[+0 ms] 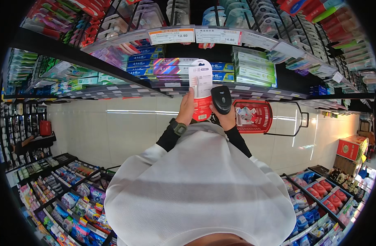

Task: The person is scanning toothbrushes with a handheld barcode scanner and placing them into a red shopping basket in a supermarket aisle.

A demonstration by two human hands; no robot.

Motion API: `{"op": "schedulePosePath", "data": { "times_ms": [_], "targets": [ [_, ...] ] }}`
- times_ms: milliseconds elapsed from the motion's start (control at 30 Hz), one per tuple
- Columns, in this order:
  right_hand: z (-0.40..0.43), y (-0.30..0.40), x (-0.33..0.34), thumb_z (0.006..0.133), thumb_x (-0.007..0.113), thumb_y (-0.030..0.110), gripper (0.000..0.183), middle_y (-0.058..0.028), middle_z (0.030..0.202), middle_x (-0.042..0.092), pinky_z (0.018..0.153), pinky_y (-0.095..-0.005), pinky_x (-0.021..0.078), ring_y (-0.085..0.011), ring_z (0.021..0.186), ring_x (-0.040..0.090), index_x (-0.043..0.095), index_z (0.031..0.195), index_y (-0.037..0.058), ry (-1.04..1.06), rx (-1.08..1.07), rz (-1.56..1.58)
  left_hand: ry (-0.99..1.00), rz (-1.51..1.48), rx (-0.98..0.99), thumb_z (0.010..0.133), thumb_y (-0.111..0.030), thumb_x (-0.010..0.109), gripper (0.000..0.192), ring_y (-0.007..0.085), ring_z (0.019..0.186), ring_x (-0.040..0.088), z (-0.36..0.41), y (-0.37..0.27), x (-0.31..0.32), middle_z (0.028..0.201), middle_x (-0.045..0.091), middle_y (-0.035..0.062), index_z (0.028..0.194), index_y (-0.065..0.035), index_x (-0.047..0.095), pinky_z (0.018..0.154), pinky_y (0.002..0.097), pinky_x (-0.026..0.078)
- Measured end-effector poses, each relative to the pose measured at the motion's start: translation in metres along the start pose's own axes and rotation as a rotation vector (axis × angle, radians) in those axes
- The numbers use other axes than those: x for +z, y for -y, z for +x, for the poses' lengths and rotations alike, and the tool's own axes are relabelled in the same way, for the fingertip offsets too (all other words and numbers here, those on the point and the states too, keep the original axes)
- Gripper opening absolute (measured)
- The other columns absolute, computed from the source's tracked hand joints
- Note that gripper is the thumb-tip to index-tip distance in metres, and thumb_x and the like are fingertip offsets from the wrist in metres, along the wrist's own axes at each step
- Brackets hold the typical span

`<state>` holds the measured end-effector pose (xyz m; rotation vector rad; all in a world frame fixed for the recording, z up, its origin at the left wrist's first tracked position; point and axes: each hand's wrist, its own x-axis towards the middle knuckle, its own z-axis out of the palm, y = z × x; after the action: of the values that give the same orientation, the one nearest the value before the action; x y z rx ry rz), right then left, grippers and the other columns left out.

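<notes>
Between my hands is a white and red blister card holding a toothbrush [201, 89], upright with its hanging hole at the top and a barcode near its lower end. My left hand [185, 108] grips the card along its left edge and wears a dark wristwatch [178, 127]. In my right hand [225, 118] is a black handheld barcode scanner [221, 100], close against the card's right side. Whether my right fingers also touch the card is hard to tell. A dark coiled cord shows below the scanner.
Ahead, a shelf holds boxed toothpaste [174, 70] beneath hanging toothbrush packs [238, 17] and price tags [171, 36]. A red shopping basket [269, 117] with packs inside stands on the tiled floor [135, 129] at right. Detergent shelves [80, 196] lie behind me. Another person's arm [27, 141] shows far left.
</notes>
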<state>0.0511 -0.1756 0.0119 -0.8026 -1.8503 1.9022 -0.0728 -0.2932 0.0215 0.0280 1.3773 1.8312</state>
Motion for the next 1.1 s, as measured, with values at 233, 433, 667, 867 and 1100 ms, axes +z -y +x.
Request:
{"op": "schedulePosePath", "data": {
  "times_ms": [233, 433, 667, 867, 1100],
  "targets": [
    [-0.012, 0.0, 0.001, 0.077, 0.077, 0.014, 0.027, -0.008, 0.09, 0.069, 0.074, -0.0285, 0.0501, -0.0126, 0.08, 0.064, 0.065, 0.095, -0.002, -0.023, 0.04, 0.043, 0.049, -0.246, -0.016, 0.099, -0.05, 0.031, 0.061, 0.0198, 0.104, 0.06, 0.003, -0.008, -0.006, 0.121, 0.057, 0.0144, 0.131, 0.0008, 0.042, 0.088, 0.0328, 0.049],
    [-0.02, 0.0, 0.001, 0.077, 0.077, 0.012, 0.027, -0.0071, 0.089, 0.069, 0.075, -0.0281, 0.0501, -0.0121, 0.08, 0.064, 0.065, 0.097, -0.0013, -0.054, 0.061, 0.038, 0.083, -0.27, -0.027, 0.099, -0.05, 0.031, 0.06, 0.0219, 0.107, 0.06, 0.005, -0.003, -0.004, 0.123, 0.055, 0.0147, 0.133, -0.0018, 0.039, 0.089, 0.0361, 0.051],
    [-0.024, -0.007, -0.005, 0.077, 0.077, 0.013, 0.025, -0.0057, 0.087, 0.068, 0.074, -0.0279, 0.0498, -0.0115, 0.078, 0.063, 0.066, 0.095, 0.0001, -0.12, 0.061, 0.161, 0.107, -0.237, -0.031, 0.1, -0.047, 0.033, 0.057, 0.0203, 0.106, 0.06, 0.0, -0.01, 0.013, 0.123, 0.056, 0.0133, 0.133, -0.0014, 0.04, 0.088, 0.0341, 0.05],
    [-0.022, -0.007, -0.012, 0.076, 0.077, 0.012, 0.026, -0.0057, 0.087, 0.068, 0.074, -0.0274, 0.0496, -0.0112, 0.079, 0.063, 0.065, 0.096, -0.0001, -0.107, 0.069, 0.131, 0.084, -0.192, -0.023, 0.1, -0.046, 0.034, 0.057, 0.0201, 0.107, 0.06, 0.003, -0.008, 0.018, 0.123, 0.055, 0.0132, 0.133, -0.0011, 0.04, 0.089, 0.0339, 0.05],
    [-0.017, -0.013, -0.023, 0.076, 0.077, 0.013, 0.029, -0.0061, 0.089, 0.068, 0.074, -0.0274, 0.0495, -0.0114, 0.079, 0.063, 0.064, 0.098, 0.0, -0.085, 0.076, 0.122, 0.07, -0.2, -0.038, 0.099, -0.047, 0.035, 0.058, 0.0208, 0.106, 0.06, 0.008, -0.002, 0.025, 0.124, 0.055, 0.0134, 0.134, -0.0013, 0.04, 0.088, 0.0345, 0.05]
  ]
}}
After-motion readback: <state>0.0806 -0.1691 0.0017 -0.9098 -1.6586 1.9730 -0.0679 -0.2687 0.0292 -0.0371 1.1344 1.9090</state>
